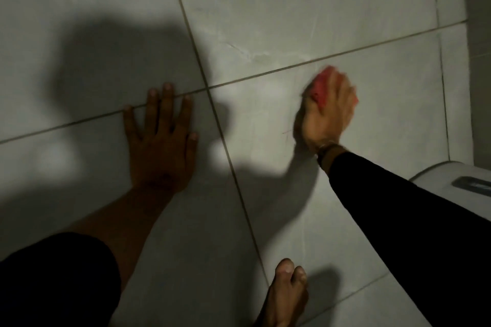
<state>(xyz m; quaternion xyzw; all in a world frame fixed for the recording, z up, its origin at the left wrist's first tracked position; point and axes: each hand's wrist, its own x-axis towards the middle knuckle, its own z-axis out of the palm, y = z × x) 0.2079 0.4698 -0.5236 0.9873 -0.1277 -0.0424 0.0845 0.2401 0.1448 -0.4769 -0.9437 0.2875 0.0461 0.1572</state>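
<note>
My left hand [162,138] lies flat on the pale grey tiled surface [279,8], fingers straight and spread across a grout line, in shadow. My right hand [330,111] is blurred and presses a red pad or sponge [320,85] against the tile just below a grout line; its fingers wrap over the pad. A dark band sits on the right wrist, and a black sleeve covers that forearm.
A bare foot [285,292] shows at the bottom centre. A white toilet cistern lid [438,175] with a chrome flush button [473,185] stands at the right edge. A wall corner runs down the far right. Dark shadows cover the left tiles.
</note>
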